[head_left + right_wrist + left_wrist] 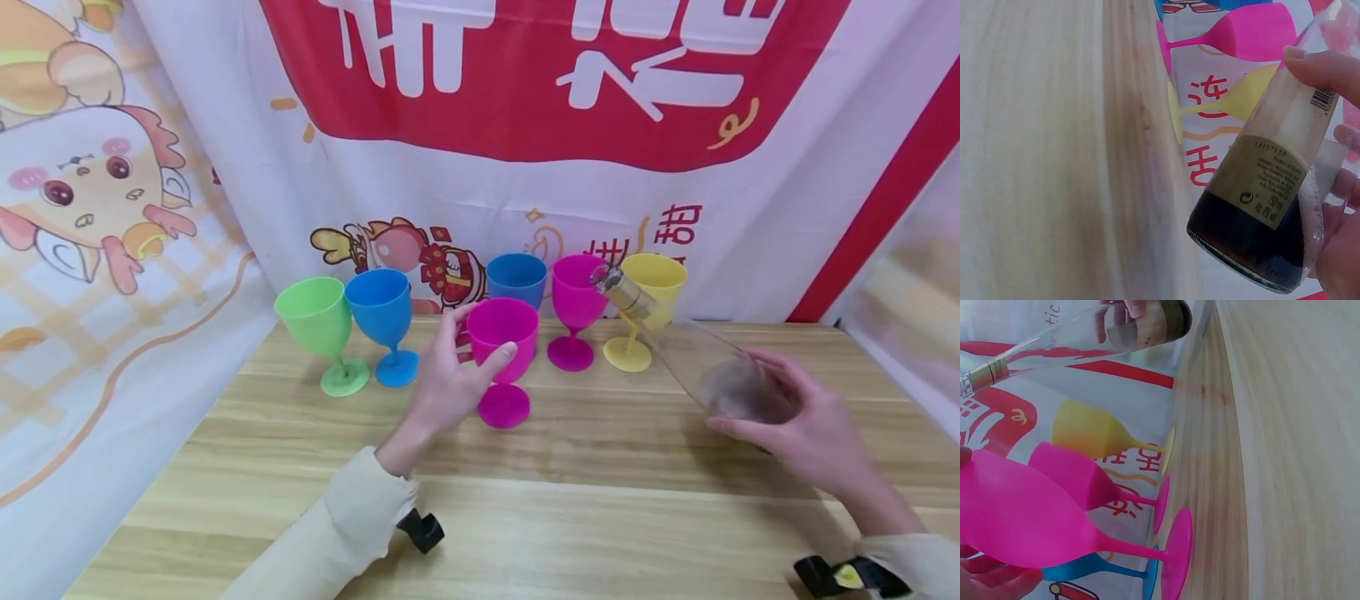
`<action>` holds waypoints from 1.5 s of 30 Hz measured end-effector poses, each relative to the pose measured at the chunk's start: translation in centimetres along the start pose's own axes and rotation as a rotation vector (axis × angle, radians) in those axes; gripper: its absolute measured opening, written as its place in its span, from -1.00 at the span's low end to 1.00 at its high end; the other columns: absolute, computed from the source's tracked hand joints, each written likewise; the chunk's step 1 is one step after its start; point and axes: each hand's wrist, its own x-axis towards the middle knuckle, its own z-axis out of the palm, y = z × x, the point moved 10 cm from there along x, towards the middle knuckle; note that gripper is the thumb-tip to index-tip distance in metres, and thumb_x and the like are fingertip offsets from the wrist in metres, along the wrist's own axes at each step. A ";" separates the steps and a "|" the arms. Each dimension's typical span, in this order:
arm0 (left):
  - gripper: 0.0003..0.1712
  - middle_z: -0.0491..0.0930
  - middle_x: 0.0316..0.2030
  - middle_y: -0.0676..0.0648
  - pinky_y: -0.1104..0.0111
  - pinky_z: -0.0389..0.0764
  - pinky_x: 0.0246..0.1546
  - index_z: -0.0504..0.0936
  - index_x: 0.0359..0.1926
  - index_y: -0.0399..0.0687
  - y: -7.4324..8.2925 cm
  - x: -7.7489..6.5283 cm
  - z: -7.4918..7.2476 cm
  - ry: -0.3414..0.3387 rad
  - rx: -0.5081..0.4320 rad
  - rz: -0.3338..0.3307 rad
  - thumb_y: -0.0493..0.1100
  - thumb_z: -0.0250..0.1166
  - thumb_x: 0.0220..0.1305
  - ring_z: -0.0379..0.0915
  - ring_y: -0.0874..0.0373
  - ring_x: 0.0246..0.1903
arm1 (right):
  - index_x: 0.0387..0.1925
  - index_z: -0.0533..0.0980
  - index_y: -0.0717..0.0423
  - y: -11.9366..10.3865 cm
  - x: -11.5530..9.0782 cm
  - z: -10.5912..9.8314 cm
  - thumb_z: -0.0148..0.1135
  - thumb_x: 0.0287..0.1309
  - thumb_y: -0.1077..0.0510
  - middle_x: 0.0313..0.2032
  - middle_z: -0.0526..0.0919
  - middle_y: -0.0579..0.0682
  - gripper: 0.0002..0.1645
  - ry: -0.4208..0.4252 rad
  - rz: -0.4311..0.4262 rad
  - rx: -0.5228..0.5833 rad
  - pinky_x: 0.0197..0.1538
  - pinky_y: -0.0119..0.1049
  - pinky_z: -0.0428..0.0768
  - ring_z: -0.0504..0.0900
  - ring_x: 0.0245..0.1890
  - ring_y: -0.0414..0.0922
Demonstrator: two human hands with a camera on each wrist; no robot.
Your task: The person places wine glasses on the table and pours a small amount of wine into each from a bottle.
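My left hand [450, 379] grips the bowl of a bright pink goblet [504, 343], thumb across its front and fingers behind. The goblet is upright, its foot right at the tabletop. In my right hand [817, 425] is a clear glass bottle [693, 354], held near its base and tilted so the neck points up and left. Dark liquid sits in the bottom of the bottle [1247, 231], below a tan label in the right wrist view. The bottle's mouth overlaps a second pink goblet [573, 292] in the head view, to the right of the held one.
A green goblet [315, 321] and a blue goblet [381, 312] stand at the left on the wooden table [570, 533]. Behind the held goblet is another blue goblet [516, 275]; a yellow goblet [660, 279] stands at the right. A printed cloth [450, 179] hangs behind the table.
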 end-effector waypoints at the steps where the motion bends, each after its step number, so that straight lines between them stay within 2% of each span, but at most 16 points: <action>1: -0.15 0.57 0.27 0.02 0.01 0.70 0.23 0.27 0.52 0.13 0.1 0.0 0.3 -0.018 -0.018 -0.002 0.13 0.45 0.35 0.52 0.02 0.29 | 0.48 0.44 -0.12 -0.2 0.1 -0.2 0.80 -0.18 0.12 0.18 0.46 -0.67 0.14 0.009 -0.008 -0.016 0.04 -0.82 0.30 0.36 0.12 -0.65; 3: -0.16 0.56 0.28 0.03 0.01 0.69 0.25 0.27 0.53 0.15 0.2 0.1 0.8 -0.050 -0.047 -0.002 0.09 0.46 0.35 0.51 0.03 0.30 | 0.47 0.46 -0.19 -0.7 0.1 -0.7 0.83 -0.23 0.11 0.16 0.44 -0.70 0.15 0.024 -0.023 -0.056 -0.02 -0.72 0.34 0.37 0.08 -0.59; 5: -0.15 0.56 0.29 0.02 0.01 0.68 0.26 0.26 0.54 0.15 0.4 0.2 1.2 -0.075 -0.067 -0.001 0.07 0.45 0.36 0.51 0.03 0.30 | 0.46 0.47 -0.25 -1.1 0.2 -1.0 0.84 -0.26 0.09 0.17 0.48 -0.60 0.17 0.034 -0.033 -0.094 -0.09 -0.63 0.35 0.37 0.03 -0.54; 12: -0.14 0.57 0.30 0.03 0.04 0.69 0.27 0.25 0.55 0.15 0.4 0.0 1.7 -0.112 -0.083 -0.033 0.06 0.45 0.36 0.52 0.04 0.31 | 0.38 0.57 -0.12 -3.4 0.1 -1.7 0.86 -0.45 0.27 0.11 0.68 0.21 0.18 0.125 -0.152 -0.144 -0.10 -0.58 0.30 0.35 -0.02 -0.59; 22: -0.13 0.59 0.28 0.08 0.08 0.72 0.23 0.24 0.57 0.17 0.6 -0.5 2.4 -0.157 -0.096 -0.051 0.07 0.44 0.36 0.54 0.06 0.29 | 0.24 0.66 0.08 -5.9 0.3 -2.6 0.84 -0.75 0.33 0.02 0.76 0.23 0.19 0.226 -0.344 -0.215 0.10 -0.61 0.15 0.29 0.04 -0.65; 23: -0.13 0.59 0.29 0.08 0.08 0.72 0.22 0.24 0.57 0.17 0.6 -0.5 2.5 -0.160 -0.095 -0.052 0.07 0.45 0.36 0.55 0.06 0.29 | 0.24 0.66 0.08 -6.1 0.3 -2.7 0.83 -0.71 0.28 0.01 0.76 0.23 0.16 0.232 -0.359 -0.218 0.12 -0.60 0.15 0.29 0.05 -0.65; 25: -0.13 0.59 0.28 0.09 0.09 0.72 0.22 0.24 0.57 0.16 0.6 -0.6 2.6 -0.166 -0.092 -0.055 0.07 0.44 0.37 0.55 0.07 0.28 | 0.24 0.67 0.07 -6.5 0.3 -2.8 0.87 -0.47 -0.07 0.02 0.76 0.23 0.06 0.243 -0.386 -0.229 0.16 -0.60 0.14 0.28 0.09 -0.67; 26: -0.13 0.59 0.28 0.08 0.09 0.72 0.22 0.24 0.57 0.16 0.6 -0.6 2.6 -0.168 -0.091 -0.056 0.07 0.44 0.37 0.55 0.08 0.28 | 0.23 0.67 0.06 -6.7 0.2 -2.9 0.81 -0.34 -0.27 0.02 0.77 0.23 0.04 0.248 -0.398 -0.236 0.18 -0.60 0.13 0.28 0.11 -0.70; 28: -0.14 0.59 0.28 0.08 0.09 0.72 0.22 0.24 0.57 0.17 0.5 -0.7 2.6 -0.170 -0.089 -0.057 0.07 0.43 0.38 0.55 0.08 0.27 | 0.23 0.67 0.05 -7.2 0.2 -2.9 0.50 -0.11 -0.62 0.01 0.77 0.23 0.08 0.260 -0.420 -0.250 0.19 -0.53 0.15 0.27 0.15 -0.73; 30: -0.14 0.59 0.28 0.08 0.10 0.72 0.21 0.24 0.57 0.18 0.4 -0.7 2.5 -0.169 -0.086 -0.059 0.08 0.43 0.38 0.55 0.08 0.27 | 0.21 0.67 0.06 -7.6 0.2 -2.9 0.12 0.01 -0.80 0.01 0.77 0.22 0.17 0.276 -0.437 -0.267 0.21 -0.41 0.21 0.32 0.15 -0.68; 32: -0.14 0.59 0.28 0.08 0.10 0.73 0.20 0.23 0.58 0.18 0.4 -0.8 2.4 -0.170 -0.087 -0.057 0.08 0.43 0.39 0.55 0.07 0.27 | 0.19 0.68 0.06 -8.0 0.1 -3.0 0.08 0.04 -0.80 0.01 0.76 0.22 0.17 0.290 -0.456 -0.287 0.21 -0.22 0.27 0.46 0.16 -0.51; 34: -0.13 0.59 0.29 0.06 0.10 0.74 0.19 0.21 0.59 0.16 0.4 -0.8 2.4 -0.173 -0.088 -0.052 0.08 0.42 0.39 0.56 0.06 0.27 | 0.19 0.67 0.07 -8.3 0.0 -3.0 0.02 0.08 -0.81 0.04 0.75 0.24 0.18 0.294 -0.465 -0.316 0.17 -0.01 0.31 0.55 0.17 -0.21; 36: -0.12 0.59 0.30 0.05 0.11 0.74 0.18 0.20 0.59 0.15 0.5 -0.8 2.4 -0.177 -0.088 -0.042 0.07 0.42 0.40 0.56 0.05 0.27 | 0.21 0.65 0.07 -8.6 -0.1 -3.1 -0.04 0.10 -0.82 0.07 0.72 0.26 0.19 0.293 -0.469 -0.346 0.12 0.12 0.30 0.55 0.14 0.08; 38: -0.11 0.59 0.31 0.04 0.11 0.75 0.17 0.19 0.60 0.14 0.6 -0.7 2.4 -0.182 -0.089 -0.035 0.07 0.42 0.40 0.56 0.04 0.27 | 0.21 0.64 0.09 -8.9 -0.2 -3.2 -0.11 0.13 -0.82 0.10 0.70 0.29 0.21 0.292 -0.468 -0.378 0.09 0.20 0.28 0.53 0.12 0.24; 41: -0.11 0.58 0.31 0.03 0.10 0.74 0.17 0.19 0.60 0.13 0.7 -0.7 2.6 -0.190 -0.084 -0.023 0.08 0.41 0.40 0.55 0.04 0.28 | 0.22 0.64 0.09 -9.2 -0.3 -3.5 -0.15 0.16 -0.81 0.12 0.68 0.29 0.21 0.295 -0.469 -0.403 0.11 0.19 0.25 0.51 0.14 0.25; 45: -0.12 0.58 0.31 0.02 0.09 0.73 0.18 0.19 0.60 0.11 0.7 -0.6 2.7 -0.196 -0.078 -0.009 0.07 0.40 0.41 0.54 0.05 0.28 | 0.21 0.65 0.09 -9.6 -0.7 -3.9 -0.14 0.21 -0.78 0.11 0.69 0.27 0.17 0.322 -0.490 -0.411 0.36 -0.14 0.24 0.52 0.13 0.22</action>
